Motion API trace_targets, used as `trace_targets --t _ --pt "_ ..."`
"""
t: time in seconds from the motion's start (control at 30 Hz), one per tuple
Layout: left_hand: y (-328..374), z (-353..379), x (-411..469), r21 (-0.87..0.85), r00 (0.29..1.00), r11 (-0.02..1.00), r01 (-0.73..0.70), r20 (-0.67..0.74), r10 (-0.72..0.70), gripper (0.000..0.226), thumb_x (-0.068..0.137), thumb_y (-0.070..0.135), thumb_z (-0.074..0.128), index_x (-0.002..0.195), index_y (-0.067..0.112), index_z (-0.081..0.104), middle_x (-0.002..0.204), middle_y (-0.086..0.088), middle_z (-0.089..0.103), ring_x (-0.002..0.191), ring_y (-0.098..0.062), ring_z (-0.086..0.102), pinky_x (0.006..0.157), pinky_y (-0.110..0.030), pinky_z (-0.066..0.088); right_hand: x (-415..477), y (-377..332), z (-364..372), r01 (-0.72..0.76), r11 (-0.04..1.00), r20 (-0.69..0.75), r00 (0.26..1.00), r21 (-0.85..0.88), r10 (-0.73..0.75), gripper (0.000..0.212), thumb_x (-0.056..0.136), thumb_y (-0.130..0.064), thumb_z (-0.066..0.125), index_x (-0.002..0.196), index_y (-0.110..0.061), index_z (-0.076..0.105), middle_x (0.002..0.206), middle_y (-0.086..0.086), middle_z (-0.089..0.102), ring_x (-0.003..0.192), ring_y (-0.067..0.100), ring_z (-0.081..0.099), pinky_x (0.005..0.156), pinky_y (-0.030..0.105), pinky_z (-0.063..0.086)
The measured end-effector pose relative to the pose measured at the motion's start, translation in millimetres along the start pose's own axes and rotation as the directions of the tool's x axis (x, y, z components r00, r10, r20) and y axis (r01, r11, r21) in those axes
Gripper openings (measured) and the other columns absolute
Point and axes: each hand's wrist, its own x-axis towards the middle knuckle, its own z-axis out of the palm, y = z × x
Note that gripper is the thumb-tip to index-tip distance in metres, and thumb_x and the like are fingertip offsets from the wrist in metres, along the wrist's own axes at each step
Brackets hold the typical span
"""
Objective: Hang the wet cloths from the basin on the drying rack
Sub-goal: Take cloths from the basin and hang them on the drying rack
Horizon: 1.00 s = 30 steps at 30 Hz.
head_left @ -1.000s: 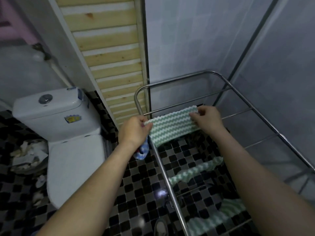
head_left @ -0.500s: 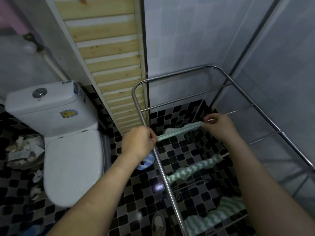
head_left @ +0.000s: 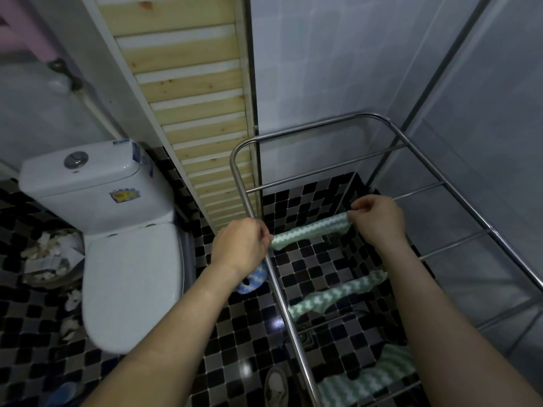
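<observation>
Small bathroom: glossy black-and-grey mosaic floor point(head_left: 308, 259), pale tiled walls, white toilet point(head_left: 129, 277) on the left. The shiny steel-tube drying rack point(head_left: 308, 126) stands on the right. The ribbed green-and-white zigzag cloth point(head_left: 308, 232) is bunched into a long strip over a rung, running crosswise between the side rails. The left hand point(head_left: 239, 245) pinches one end and the right hand point(head_left: 377, 217) pinches the other. A blue cloth point(head_left: 252, 282) peeks out under the left hand.

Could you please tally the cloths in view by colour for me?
Green-and-white cloths: 3 (held cloth, middle cloth, nearest cloth)
Blue-and-white cloth: 1
Total: 4
</observation>
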Motion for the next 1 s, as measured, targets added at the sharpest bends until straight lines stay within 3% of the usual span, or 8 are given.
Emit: trace_targets --t 0.13,0.27,0.43,0.57,0.67,0.73,0.87,1.0 --pt "1 0 1 0.056 0.999 0.998 -0.019 -0.024 0.02 0.015 0.094 0.034 0.058 0.09 0.024 0.069 0.079 0.005 0.066 0.069 -0.013 0.052 0.063 -0.026 0.039 3 -8 -1 0.081 0.98 0.005 0.997 -0.181 -0.081 0.01 0.089 -0.019 0.064 0.089 -0.014 0.073 0.078 0.006 0.066 0.076 0.026 0.062 0.068 0.032 0.049" --pt "1 -1 2 0.047 1.0 0.999 -0.011 -0.025 0.012 0.014 0.093 0.035 0.06 0.095 0.026 0.07 0.087 0.004 0.071 0.078 -0.016 0.063 0.064 -0.027 0.044 -2 -7 1 0.125 0.961 0.01 0.992 -0.249 -0.126 0.018 0.093 -0.019 0.059 0.093 -0.012 0.075 0.084 0.01 0.071 0.068 0.021 0.054 0.06 0.027 0.039" --pt "-6 -13 0 -0.234 0.996 0.968 0.088 -0.008 -0.093 0.009 0.087 0.036 0.068 0.086 0.027 0.07 0.072 0.013 0.063 0.067 -0.005 0.059 0.061 -0.022 0.042 -9 -16 -8 0.164 0.957 -0.019 0.985 -0.238 -0.173 0.028 0.097 -0.024 0.052 0.099 -0.006 0.074 0.091 0.014 0.072 0.083 0.031 0.063 0.065 0.031 0.047" --pt "-17 -49 -12 -0.731 0.969 0.654 0.196 0.044 -0.241 0.01 0.083 0.019 0.075 0.074 0.023 0.073 0.073 0.006 0.073 0.072 -0.007 0.067 0.074 -0.024 0.052 -31 -48 -30 0.044 0.968 0.196 0.976 0.245 -0.094 0.023 0.096 -0.026 0.055 0.091 -0.013 0.074 0.087 0.004 0.073 0.081 0.02 0.064 0.064 0.028 0.044" --pt "-15 -81 -25 -0.898 0.955 0.357 0.256 0.179 -0.235 0.007 0.082 0.011 0.072 0.076 0.015 0.07 0.064 0.005 0.069 0.061 -0.007 0.063 0.064 -0.022 0.051 -58 -73 -41 -0.047 0.88 0.478 0.852 0.473 -0.211 0.022 0.096 -0.03 0.054 0.101 -0.019 0.073 0.096 -0.003 0.076 0.094 0.01 0.068 0.071 0.027 0.044" --pt "-12 -96 -30 -0.932 0.956 0.24 0.271 0.232 -0.178 0.003 0.078 0.014 0.071 0.078 0.013 0.069 0.063 0.002 0.067 0.056 -0.009 0.061 0.059 -0.02 0.051 -70 -86 -32 -0.087 0.836 0.591 0.746 0.541 -0.305 0.027 0.093 -0.036 0.056 0.113 -0.022 0.068 0.107 -0.006 0.074 0.105 0.007 0.066 0.076 0.029 0.047" --pt "-7 -110 -31 -0.96 0.966 0.122 0.253 0.244 -0.087 0.009 0.071 0.017 0.069 0.079 0.013 0.068 0.061 0.001 0.064 0.051 -0.008 0.059 0.052 -0.018 0.051 -87 -105 8 -0.243 0.807 0.781 0.503 0.538 -0.369 0.05 0.083 -0.044 0.065 0.129 -0.025 0.059 0.123 -0.001 0.067 0.113 0.015 0.061 0.087 0.039 0.05" --pt "-19 -119 -22 -0.956 0.97 0.166 0.243 0.241 -0.031 0.014 0.069 0.016 0.071 0.082 0.013 0.069 0.066 -0.002 0.067 0.059 -0.012 0.062 0.058 -0.024 0.054 -94 -121 31 -0.34 0.685 0.729 0.542 0.645 -0.418 0.034 0.081 -0.019 0.071 0.112 -0.006 0.067 0.098 0.006 0.069 0.085 0.018 0.062 0.072 0.031 0.045"
